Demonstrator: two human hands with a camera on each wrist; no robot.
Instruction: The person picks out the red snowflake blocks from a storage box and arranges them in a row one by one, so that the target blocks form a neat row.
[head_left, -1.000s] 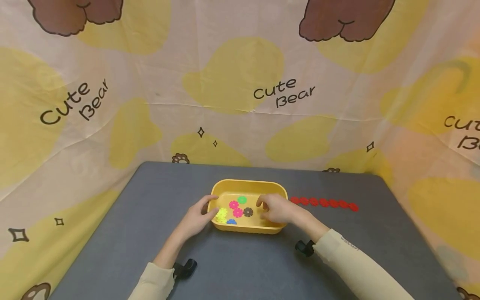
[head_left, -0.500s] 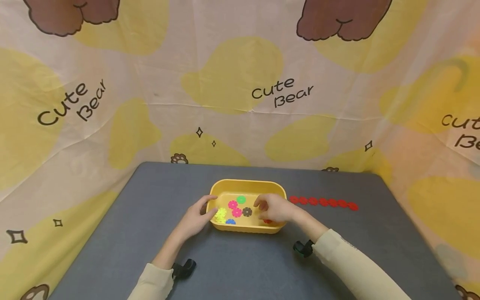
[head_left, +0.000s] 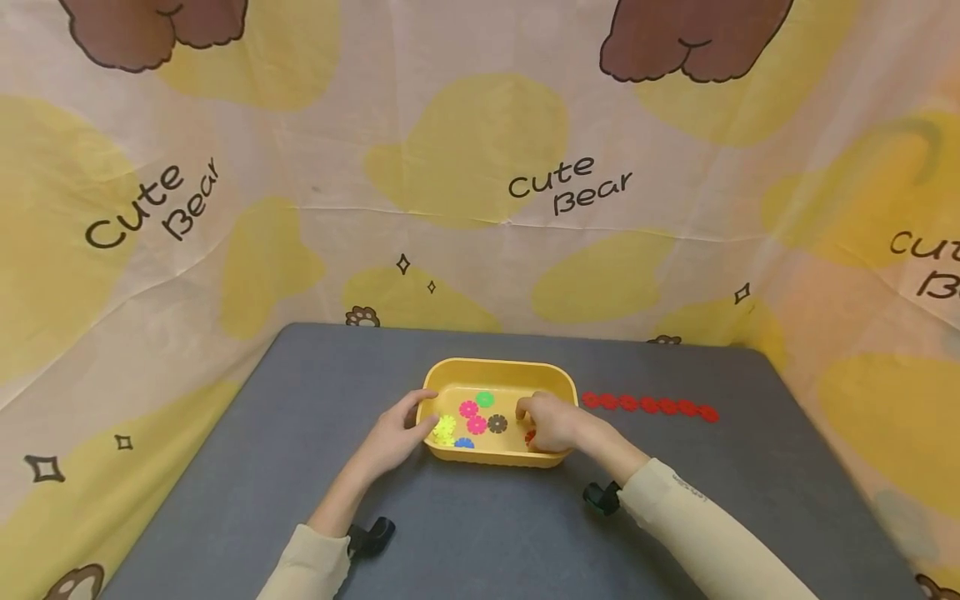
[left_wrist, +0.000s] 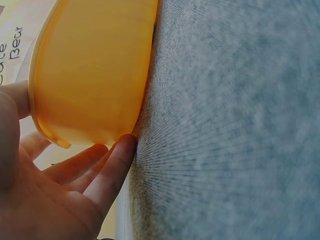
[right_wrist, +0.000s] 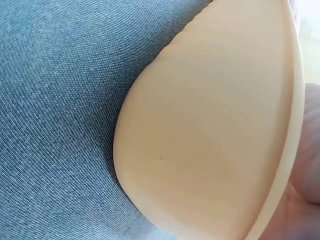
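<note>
A shallow yellow plastic bin (head_left: 491,459) stands on the table, with flower-shaped plastic discs inside it. My left hand (head_left: 395,435) holds the bin's left end, thumb over the rim and fingers along the outer wall (left_wrist: 90,75). My right hand (head_left: 553,421) reaches down inside the bin's right end, its fingers bent. Right at its fingertips lies a red disc (head_left: 530,437), partly covered by the hand; whether the fingers pinch it I cannot tell. In the right wrist view the bin's wall (right_wrist: 200,125) hides most of that hand.
Other discs in the bin are a green one (head_left: 485,400), pink ones (head_left: 477,425), a dark grey one (head_left: 497,424), yellow ones (head_left: 445,427) and a blue one (head_left: 464,443). A row of several red discs (head_left: 649,406) lies on the grey table (head_left: 480,533) right of the bin. Printed cloth surrounds it.
The right hand has moved lower inside the bin's right end, and a red disc hidden a second ago now shows by its fingers. The left hand and the bin have stayed put.
</note>
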